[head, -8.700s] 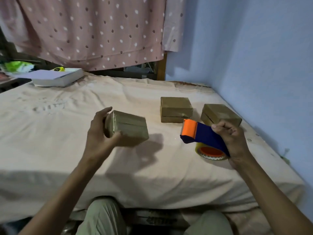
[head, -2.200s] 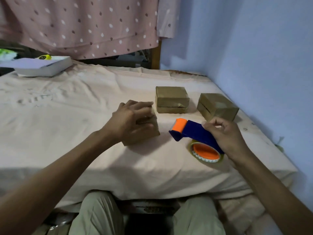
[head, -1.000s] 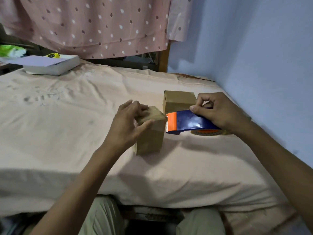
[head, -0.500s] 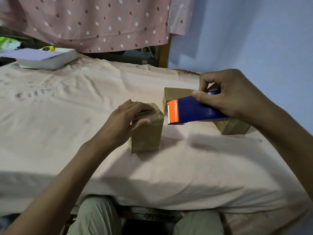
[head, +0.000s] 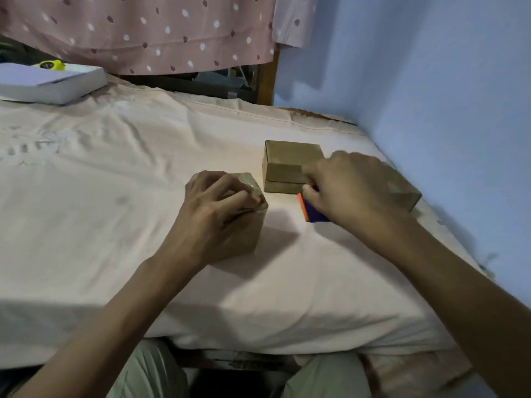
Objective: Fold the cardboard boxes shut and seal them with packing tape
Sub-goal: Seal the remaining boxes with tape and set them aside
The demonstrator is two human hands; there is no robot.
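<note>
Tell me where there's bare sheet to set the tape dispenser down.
Free: the pink sheet between the white flat box and the left hand, and the near strip before the blue-and-orange tape dispenser. Crowded: the right, where two brown cardboard boxes sit by the right hand.

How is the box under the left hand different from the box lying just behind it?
The near box stands on end, taller than wide; the far box lies flat and low. The left hand grips the near box's top, while nothing touches the far box. The near box's top edge looks glossy, perhaps taped; the far box looks matte, with a seam along its front. Both are small brown cardboard boxes, closed, on the sheet.
</note>
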